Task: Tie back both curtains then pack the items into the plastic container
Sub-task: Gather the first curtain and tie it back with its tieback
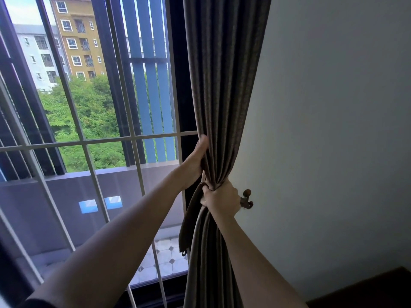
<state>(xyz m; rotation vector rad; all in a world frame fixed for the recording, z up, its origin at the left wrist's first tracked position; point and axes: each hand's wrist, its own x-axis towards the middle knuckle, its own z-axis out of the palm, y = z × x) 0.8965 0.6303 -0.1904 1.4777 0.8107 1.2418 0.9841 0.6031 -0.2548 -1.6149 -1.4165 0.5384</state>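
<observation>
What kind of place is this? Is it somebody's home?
Probably a room in an upstairs flat: a tall window looks over a balcony to apartment blocks and treetops, and a curtain hangs beside a plain wall.

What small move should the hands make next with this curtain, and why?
Probably the left hand should take the hanging tieback and bring it to the hook: the right hand grips the gathered curtain beside the hook, and the tieback's end dangles free.
</observation>
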